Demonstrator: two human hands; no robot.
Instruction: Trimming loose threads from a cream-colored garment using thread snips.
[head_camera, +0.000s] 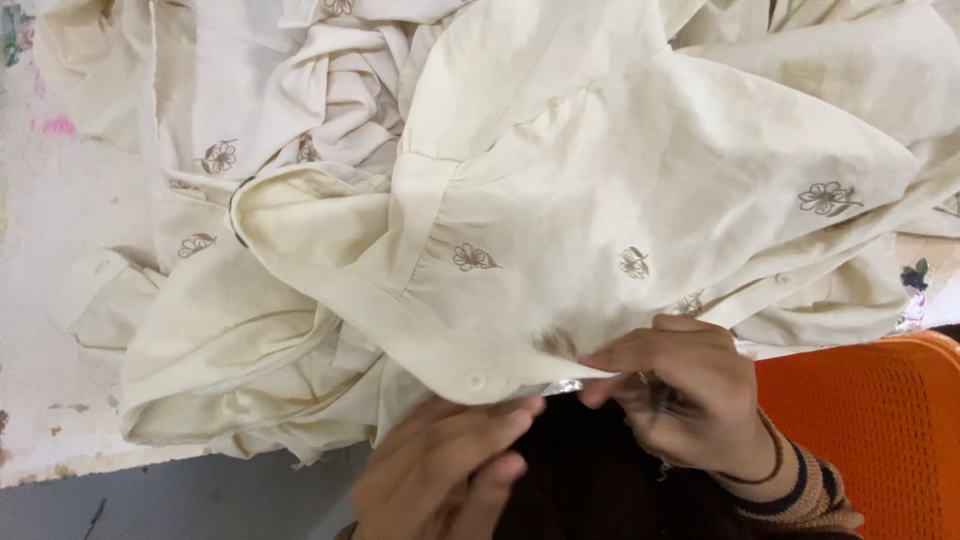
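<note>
At table's near edge | cream garment (560, 200) hem is pinched by right hand (680, 390), fingers closed | left hand (445, 470) fingertips touch buttoned edge | orange crate (880, 420) beside.

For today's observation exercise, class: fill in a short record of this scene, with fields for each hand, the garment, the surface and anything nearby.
left hand: under the cuff edge, fingers touching it
right hand: pinching the cuff edge
garment: cream cloth with brown flower motifs, crumpled
button: on the cuff, pale
surface: paint-stained table
nearby: orange mesh basket
</note>
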